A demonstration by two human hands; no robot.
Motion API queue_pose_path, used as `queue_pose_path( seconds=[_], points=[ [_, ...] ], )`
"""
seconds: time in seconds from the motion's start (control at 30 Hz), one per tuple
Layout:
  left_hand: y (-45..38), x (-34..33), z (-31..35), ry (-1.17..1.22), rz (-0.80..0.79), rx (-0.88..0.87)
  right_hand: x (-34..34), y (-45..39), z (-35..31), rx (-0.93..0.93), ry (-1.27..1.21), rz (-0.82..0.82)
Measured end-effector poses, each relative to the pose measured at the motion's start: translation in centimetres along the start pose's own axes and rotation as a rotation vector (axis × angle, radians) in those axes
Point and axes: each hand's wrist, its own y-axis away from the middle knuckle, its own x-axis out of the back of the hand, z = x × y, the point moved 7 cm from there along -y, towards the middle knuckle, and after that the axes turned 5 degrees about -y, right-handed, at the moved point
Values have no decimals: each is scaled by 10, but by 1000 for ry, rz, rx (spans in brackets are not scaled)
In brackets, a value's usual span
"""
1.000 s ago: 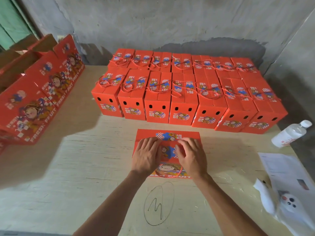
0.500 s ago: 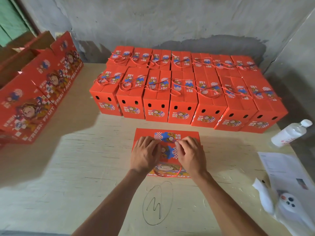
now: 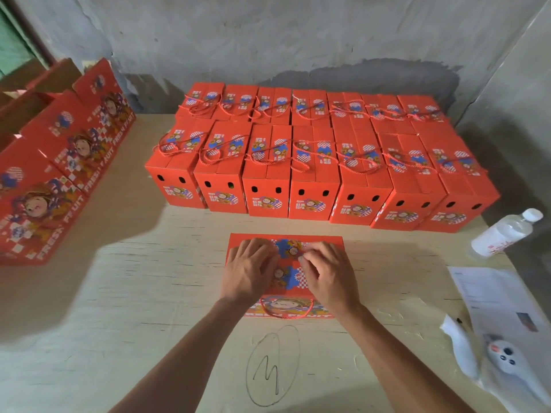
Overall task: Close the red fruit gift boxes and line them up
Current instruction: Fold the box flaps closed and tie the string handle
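Rough grey plaster wall [image 3: 298, 34] backs a pale plywood table [image 3: 119, 308] where a person works. Off to the right lie a clear plastic bottle [image 3: 504, 234] on its side, a printed sheet [image 3: 495, 296] and a small white device [image 3: 504, 357] on a plastic wrapper. On the left, open red boxes [image 3: 59, 162] stand in a slanted row, their printed faces toward the middle. Across the back, closed red gift boxes [image 3: 316, 162] sit packed side by side in two rows, rope handles draped over their lids, their short vented ends facing the person.

Between those rows and a pencilled oval mark [image 3: 272, 365] lies a flattened red box [image 3: 284, 275], flat on the table, its longer side running away from the person and its rope handle [image 3: 284, 311] at the near edge. The left hand [image 3: 249, 271] rests on it with fingers loosely curved, tips down on the card. The right hand [image 3: 328, 275] has its fingers curled at the printed panel near the far edge; whether they pinch a flap I cannot tell.
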Motion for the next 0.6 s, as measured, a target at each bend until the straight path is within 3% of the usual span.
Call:
queue_pose_path(
  seconds=[0.17,0.3,0.47,0.6],
  points=[
    [-3,-8,-1,-4,-29,-20,-10,-4,5,-60,11,-150],
    [-3,-7,-2,-50,-69,40,-12,-3,6,-126,117,-163],
    [0,-8,-15,-145,-195,414,-11,1,21,-474,217,-189],
    [6,-6,-28,-1,-261,618,-8,6,36,-720,114,-191]
  ],
)
